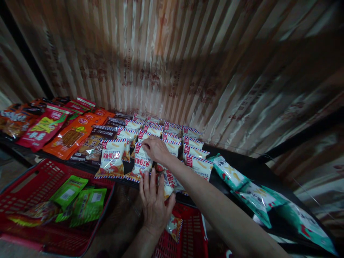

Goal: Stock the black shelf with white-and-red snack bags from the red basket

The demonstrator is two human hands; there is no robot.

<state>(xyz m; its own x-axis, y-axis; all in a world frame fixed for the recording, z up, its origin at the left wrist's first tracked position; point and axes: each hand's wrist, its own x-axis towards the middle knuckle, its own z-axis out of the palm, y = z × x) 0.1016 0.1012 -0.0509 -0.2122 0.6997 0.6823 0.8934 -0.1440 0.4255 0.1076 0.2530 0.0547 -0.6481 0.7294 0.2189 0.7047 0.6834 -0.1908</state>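
White snack bags with red print and striped edges stand in rows on a black shelf. My right hand reaches across from the right, its fingers curled in a pinch at the top of one front snack bag. Just below, my left hand has its fingers stretched out, their tips against the lower edge of that bag. A matching bag stands to the left. Another bag leans to the right, partly hidden by my right forearm and left hand.
Orange bags and red bags fill the shelf's left. Teal bags lie toward the right end. A red basket with green packets stands below left; another red basket is beneath my arms. Corrugated sheeting backs the shelf.
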